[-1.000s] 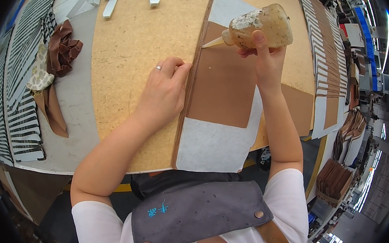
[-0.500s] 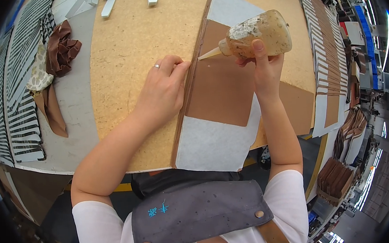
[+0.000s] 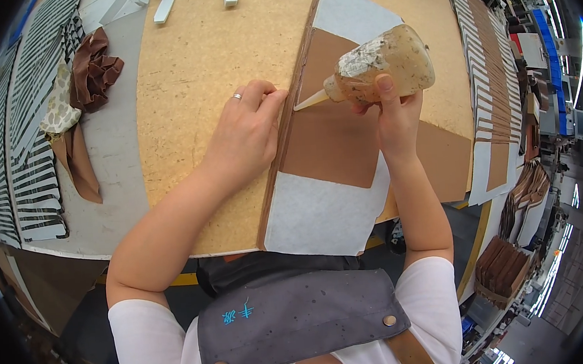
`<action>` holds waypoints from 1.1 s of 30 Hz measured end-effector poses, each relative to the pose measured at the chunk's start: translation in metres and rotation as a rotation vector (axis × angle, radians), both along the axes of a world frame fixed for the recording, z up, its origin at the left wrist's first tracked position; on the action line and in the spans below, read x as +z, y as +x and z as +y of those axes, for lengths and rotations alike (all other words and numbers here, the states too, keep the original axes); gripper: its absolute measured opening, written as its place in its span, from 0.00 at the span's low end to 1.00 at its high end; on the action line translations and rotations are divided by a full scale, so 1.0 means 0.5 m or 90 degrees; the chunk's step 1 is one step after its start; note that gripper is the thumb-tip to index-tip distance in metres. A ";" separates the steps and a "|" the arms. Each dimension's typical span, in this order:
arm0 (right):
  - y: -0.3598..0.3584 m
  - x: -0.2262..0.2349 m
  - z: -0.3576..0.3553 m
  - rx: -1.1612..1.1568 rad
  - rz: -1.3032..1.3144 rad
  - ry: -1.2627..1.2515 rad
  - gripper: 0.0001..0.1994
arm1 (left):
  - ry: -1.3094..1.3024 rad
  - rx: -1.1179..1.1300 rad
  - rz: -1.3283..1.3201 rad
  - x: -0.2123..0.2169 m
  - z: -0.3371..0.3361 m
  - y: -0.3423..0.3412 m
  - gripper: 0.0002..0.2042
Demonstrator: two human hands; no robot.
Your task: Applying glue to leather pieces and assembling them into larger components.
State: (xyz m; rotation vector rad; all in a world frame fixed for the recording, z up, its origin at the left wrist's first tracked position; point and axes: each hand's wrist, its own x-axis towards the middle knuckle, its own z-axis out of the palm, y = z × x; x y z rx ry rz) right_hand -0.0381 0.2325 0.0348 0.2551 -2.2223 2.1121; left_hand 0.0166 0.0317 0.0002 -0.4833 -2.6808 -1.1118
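the right hand [image 3: 400, 122] grips a squeeze bottle [image 3: 392, 64], nozzle [image 3: 310, 101] at a brown edge strip [image 3: 273, 183]. the left hand [image 3: 246, 131] curls at that strip; whether pinching, i cannot tell.

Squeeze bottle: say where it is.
Head view, right of centre: the squeeze bottle is in the right hand, its nozzle pointing left over the brown panel.

Right grip [image 3: 398, 120] partly behind bottle [image 3: 395, 57]
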 end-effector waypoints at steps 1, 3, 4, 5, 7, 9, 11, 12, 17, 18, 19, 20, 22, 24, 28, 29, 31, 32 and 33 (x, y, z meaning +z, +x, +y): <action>0.004 -0.003 0.001 0.006 -0.008 -0.003 0.21 | -0.001 0.000 0.000 0.000 0.000 0.000 0.16; 0.013 -0.005 0.003 0.013 -0.015 -0.007 0.22 | -0.005 0.003 0.000 0.004 0.001 0.000 0.14; 0.019 -0.006 0.004 0.017 -0.029 -0.006 0.22 | -0.008 0.007 -0.001 0.005 0.001 0.000 0.12; 0.025 -0.005 0.004 0.021 -0.042 -0.005 0.23 | -0.007 0.007 -0.001 0.005 0.001 0.001 0.12; 0.038 -0.004 -0.001 0.019 -0.048 -0.011 0.24 | -0.012 0.009 0.002 0.004 0.001 0.001 0.11; 0.051 -0.004 -0.001 0.017 -0.054 -0.017 0.24 | -0.011 0.009 0.002 0.004 0.001 0.002 0.11; 0.064 -0.011 0.005 0.037 -0.117 -0.088 0.24 | -0.008 0.008 0.003 0.003 0.002 0.001 0.11; 0.070 -0.012 0.007 0.036 -0.117 -0.087 0.24 | -0.005 0.009 0.004 0.003 0.002 0.001 0.11; 0.102 -0.009 0.003 0.116 -0.171 -0.098 0.28 | 0.009 0.019 0.009 0.005 -0.001 -0.002 0.09; 0.105 -0.002 0.004 0.114 -0.167 -0.099 0.28 | 0.026 0.021 -0.002 0.006 -0.001 -0.002 0.09; 0.105 0.009 0.004 0.078 -0.246 -0.195 0.29 | 0.042 0.023 -0.011 0.008 -0.003 -0.003 0.08; 0.105 0.018 0.006 0.042 -0.324 -0.292 0.31 | 0.039 0.021 -0.005 0.010 -0.003 -0.003 0.08; 0.083 0.035 0.032 0.028 -0.339 -0.394 0.32 | 0.088 0.042 -0.058 0.013 -0.002 -0.002 0.08; 0.070 0.054 0.065 0.017 -0.348 -0.501 0.33 | 0.092 0.040 -0.046 0.011 -0.004 -0.001 0.08; 0.077 0.093 0.116 -0.146 -0.253 -0.455 0.33 | 0.117 0.035 -0.034 0.005 -0.008 0.003 0.09; 0.081 0.102 0.128 -0.242 -0.204 -0.387 0.33 | 0.111 0.030 -0.024 0.007 -0.008 0.007 0.09; 0.094 0.111 0.173 -0.294 -0.185 -0.309 0.31 | 0.172 0.054 -0.116 0.018 -0.009 0.015 0.11; 0.102 0.116 0.201 -0.345 -0.177 -0.223 0.30 | 0.167 0.049 -0.109 0.026 -0.012 0.020 0.11; 0.113 0.127 0.239 -0.346 -0.172 -0.229 0.30 | 0.199 0.053 -0.180 0.035 -0.019 0.026 0.12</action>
